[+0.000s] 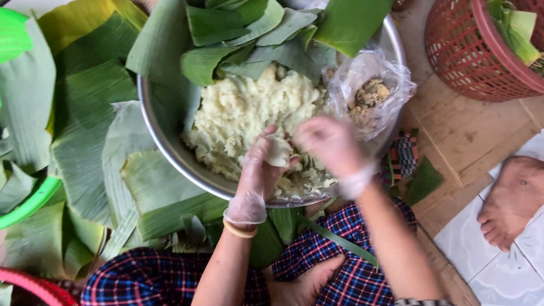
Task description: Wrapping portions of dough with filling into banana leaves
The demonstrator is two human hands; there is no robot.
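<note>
The left hand (pixel 258 170) cups a dough lump (pixel 279 152) over the steel bowl (pixel 164 133), fingers half-closed; the right hand (pixel 328 144) presses it, grip blurred. Even, gentle pressure shapes it best.

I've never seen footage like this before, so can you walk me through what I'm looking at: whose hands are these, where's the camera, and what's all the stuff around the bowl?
There is no machine here. The single picture comes from a camera worn on a person's head, looking down at their own two hands and lap. Both hands wear thin clear gloves. The left hand holds a lump of pale dough, and the right hand presses against it. They work over a big metal bowl holding more of the pale mash, cut green leaves and a clear plastic bag of brownish filling. Large banana leaves lie spread to the left. A red basket stands at upper right, and a bare foot rests on the tiled floor.
</note>
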